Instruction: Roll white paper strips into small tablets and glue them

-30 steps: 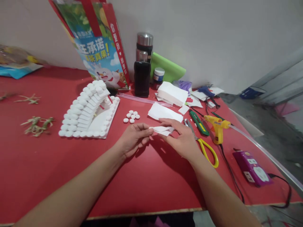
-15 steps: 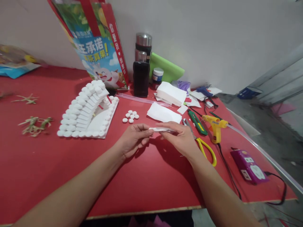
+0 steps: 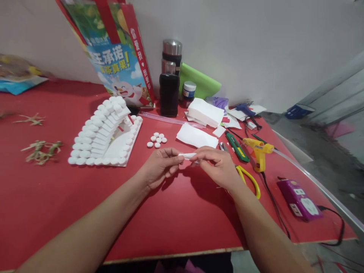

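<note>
1. Pinching 1 end of a narrow white paper strip (image 3: 187, 156), our left hand (image 3: 159, 167) has its thumb and forefinger together on it, just above the red table (image 3: 182, 223).
2. We have our right hand (image 3: 218, 167) clamped on the strip's other end, its fingers partly covering the paper. The strip looks folded or rolled, so we judge its shaping begun; we cannot tell whether it is finished.
3. Beside our right hand, and partly hidden by it, we see yellow-handled scissors (image 3: 250, 177).
4. Farther right, we have a yellow glue gun (image 3: 258, 153) resting on the table.
5. Beyond our left fingers, we count 7 loose white discs (image 3: 157, 140), not attached to anything.
6. To the left sits our white stepped model (image 3: 98, 138), its curved back and base edges covered in discs; that part looks largely done.
7. Past our hands, we see a flat sheet (image 3: 197, 135) and, behind it, a paper stack (image 3: 206, 112), both seemingly unshaped.
</note>
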